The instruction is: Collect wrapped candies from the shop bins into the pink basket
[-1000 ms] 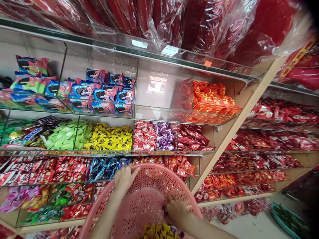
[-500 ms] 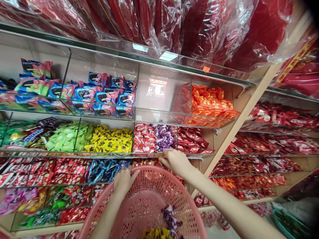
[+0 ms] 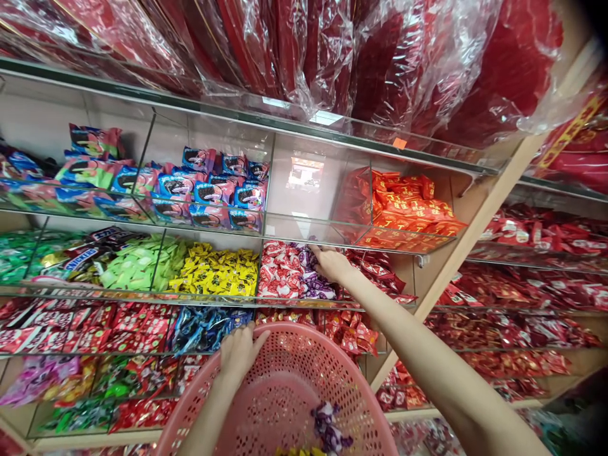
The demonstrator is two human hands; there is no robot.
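My left hand (image 3: 239,352) grips the rim of a pink perforated basket (image 3: 278,380), its fingers over the far left edge and the thumb inside. Purple-wrapped candies (image 3: 331,427) and some yellow packets (image 3: 300,451) lie in the basket. My right hand (image 3: 330,263) reaches over the glass lip of a shelf, at the purple candies (image 3: 316,285) in their compartment. Its fingers are bent over the pile; whether they hold a candy cannot be made out. Red and white candies (image 3: 280,269) lie just left of it.
Yellow packets (image 3: 218,269) and green packets (image 3: 142,259) fill compartments to the left. Orange packets (image 3: 408,202) sit behind a glass lip above right. A slanting wooden post (image 3: 446,272) stands beyond my right arm.
My right hand has moved up from the shelf's front edge to the purple candies. The camera view has shifted slightly. My left hand still holds the basket rim.
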